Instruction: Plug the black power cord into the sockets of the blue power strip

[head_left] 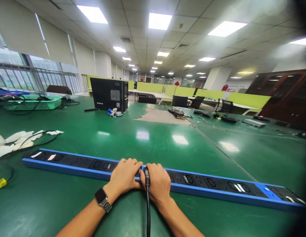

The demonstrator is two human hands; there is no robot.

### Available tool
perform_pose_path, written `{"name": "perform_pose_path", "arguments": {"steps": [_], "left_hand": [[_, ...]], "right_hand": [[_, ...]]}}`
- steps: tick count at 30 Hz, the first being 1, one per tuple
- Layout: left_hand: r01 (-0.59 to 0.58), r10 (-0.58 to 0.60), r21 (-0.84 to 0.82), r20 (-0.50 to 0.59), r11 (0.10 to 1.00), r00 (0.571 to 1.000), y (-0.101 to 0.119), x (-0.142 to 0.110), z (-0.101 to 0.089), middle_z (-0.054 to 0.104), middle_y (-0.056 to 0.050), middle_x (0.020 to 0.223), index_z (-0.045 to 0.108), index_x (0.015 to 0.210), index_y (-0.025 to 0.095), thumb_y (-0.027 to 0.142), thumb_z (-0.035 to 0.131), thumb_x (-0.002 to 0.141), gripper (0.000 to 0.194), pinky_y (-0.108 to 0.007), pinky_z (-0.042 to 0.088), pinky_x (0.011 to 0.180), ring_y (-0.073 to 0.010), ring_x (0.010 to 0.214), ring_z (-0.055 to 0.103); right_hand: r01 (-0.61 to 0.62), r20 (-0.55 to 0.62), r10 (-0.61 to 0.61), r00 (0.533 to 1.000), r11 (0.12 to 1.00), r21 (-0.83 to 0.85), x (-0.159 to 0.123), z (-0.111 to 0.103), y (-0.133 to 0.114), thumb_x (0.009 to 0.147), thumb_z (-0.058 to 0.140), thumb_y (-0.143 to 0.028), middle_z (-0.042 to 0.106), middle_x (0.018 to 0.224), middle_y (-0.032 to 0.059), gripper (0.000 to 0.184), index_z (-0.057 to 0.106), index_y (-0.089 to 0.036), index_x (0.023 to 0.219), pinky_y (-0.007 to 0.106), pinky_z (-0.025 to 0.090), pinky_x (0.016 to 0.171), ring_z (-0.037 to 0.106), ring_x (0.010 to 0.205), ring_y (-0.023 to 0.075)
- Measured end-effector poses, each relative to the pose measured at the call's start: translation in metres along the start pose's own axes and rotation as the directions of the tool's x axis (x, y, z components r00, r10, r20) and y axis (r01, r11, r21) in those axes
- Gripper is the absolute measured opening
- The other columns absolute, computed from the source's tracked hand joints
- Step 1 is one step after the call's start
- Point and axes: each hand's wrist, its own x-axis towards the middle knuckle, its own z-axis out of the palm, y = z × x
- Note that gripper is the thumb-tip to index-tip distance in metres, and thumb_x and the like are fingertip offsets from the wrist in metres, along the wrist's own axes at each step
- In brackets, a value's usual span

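A long blue power strip (199, 180) with a black socket face lies across the green table in front of me. My left hand (125, 176) is closed around its middle, the thumb toward the near side. Right beside it, my right hand (158, 182) is closed on a black power cord plug (147, 179) at the strip's sockets. The plug's front end is partly covered by my fingers, so how deep it sits in the socket cannot be seen. From the plug, the black cord (148, 214) runs down toward me between my forearms.
A black computer case (107, 93) stands farther back, with a blue-and-white glove (114, 113) before it. At left are a green basket (41, 103) of cables and white gloves (18, 140) under a black cable. Loose parts (179, 113) lie toward the back right.
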Motion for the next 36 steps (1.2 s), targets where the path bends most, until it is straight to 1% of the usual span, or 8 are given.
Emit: {"name": "perform_pose_path", "arguments": {"steps": [3, 5, 7, 11, 14, 21, 26, 36], "left_hand": [[0.007, -0.007, -0.005, 0.006, 1.000, 1.000, 0.000, -0.001, -0.001, 0.064, -0.005, 0.106, 0.055, 0.120, 0.024, 0.055, 0.072, 0.069, 0.061, -0.038, 0.038, 0.084, -0.0257, 0.097, 0.058], [0.009, -0.009, 0.000, 0.023, 1.000, 1.000, -0.001, -0.001, -0.002, 0.064, -0.005, 0.107, 0.055, 0.121, 0.025, 0.063, 0.073, 0.064, 0.070, -0.038, 0.038, 0.085, -0.0263, 0.098, 0.057], [0.007, -0.007, 0.007, 0.035, 1.000, 0.999, -0.001, -0.001, -0.002, 0.064, -0.006, 0.109, 0.054, 0.122, 0.026, 0.067, 0.073, 0.062, 0.076, -0.038, 0.038, 0.085, -0.0267, 0.099, 0.057], [0.010, -0.010, 0.007, 0.046, 1.000, 0.999, -0.001, 0.000, -0.003, 0.064, -0.006, 0.109, 0.054, 0.123, 0.025, 0.069, 0.071, 0.063, 0.076, -0.038, 0.037, 0.086, -0.0266, 0.099, 0.057], [0.013, -0.013, 0.003, 0.046, 1.000, 0.999, 0.000, 0.000, -0.002, 0.064, -0.006, 0.109, 0.054, 0.123, 0.025, 0.069, 0.070, 0.064, 0.075, -0.039, 0.037, 0.087, -0.0266, 0.099, 0.057], [0.018, -0.018, 0.006, 0.042, 1.000, 0.999, -0.002, 0.000, 0.001, 0.063, -0.005, 0.109, 0.053, 0.123, 0.025, 0.068, 0.071, 0.062, 0.077, -0.038, 0.037, 0.087, -0.0263, 0.099, 0.056], [0.023, -0.023, 0.011, 0.039, 1.000, 0.999, -0.001, 0.000, 0.001, 0.063, -0.005, 0.108, 0.054, 0.123, 0.025, 0.067, 0.073, 0.061, 0.077, -0.038, 0.037, 0.088, -0.0262, 0.098, 0.056], [-0.006, 0.006, 0.039, -0.004, 0.999, 1.000, -0.003, -0.001, 0.005, 0.064, -0.005, 0.107, 0.054, 0.123, 0.024, 0.067, 0.070, 0.065, 0.074, -0.038, 0.038, 0.085, -0.0258, 0.096, 0.057]], "right_hand": [[-0.186, 0.008, 0.189, 0.982, 0.957, 0.220, 0.005, -0.014, -0.001, 0.092, 0.041, -0.040, 0.065, 0.080, 0.0039, 0.029, 0.062, -0.020, 0.088, 0.028, 0.039, 0.070, 0.057, 0.077, 0.0177], [-0.364, 0.043, 0.380, 0.924, 0.840, 0.402, 0.006, -0.028, 0.009, 0.093, 0.038, -0.045, 0.067, 0.081, 0.0037, 0.034, 0.061, -0.020, 0.090, 0.026, 0.043, 0.070, 0.059, 0.074, 0.0161], [-0.447, 0.069, 0.475, 0.877, 0.755, 0.480, 0.002, -0.042, 0.032, 0.091, 0.040, -0.051, 0.067, 0.080, 0.0037, 0.038, 0.062, -0.020, 0.090, 0.027, 0.045, 0.069, 0.061, 0.072, 0.0164], [-0.456, 0.023, 0.470, 0.882, 0.840, 0.295, -0.021, -0.060, 0.090, 0.086, 0.047, -0.058, 0.069, 0.084, 0.0053, 0.041, 0.066, -0.022, 0.094, 0.032, 0.046, 0.073, 0.061, 0.077, 0.0201], [-0.366, 0.067, 0.359, 0.931, 0.913, 0.184, -0.034, -0.062, 0.111, 0.087, 0.046, -0.057, 0.069, 0.083, 0.0047, 0.039, 0.066, -0.025, 0.093, 0.034, 0.045, 0.075, 0.061, 0.077, 0.0207], [-0.245, 0.087, 0.245, 0.966, 0.970, -0.013, -0.029, -0.056, 0.103, 0.091, 0.043, -0.052, 0.068, 0.086, 0.0055, 0.036, 0.062, -0.022, 0.096, 0.035, 0.042, 0.073, 0.057, 0.079, 0.0219], [-0.160, 0.112, 0.154, 0.982, 0.986, 0.049, -0.029, -0.056, 0.108, 0.092, 0.042, -0.050, 0.067, 0.087, 0.0057, 0.035, 0.061, -0.021, 0.095, 0.033, 0.042, 0.074, 0.057, 0.079, 0.0199], [-0.333, 0.209, 0.306, 0.929, 0.936, 0.113, -0.027, -0.064, 0.114, 0.089, 0.042, -0.058, 0.070, 0.088, 0.0043, 0.041, 0.065, -0.025, 0.097, 0.036, 0.045, 0.076, 0.062, 0.081, 0.0226]]}}
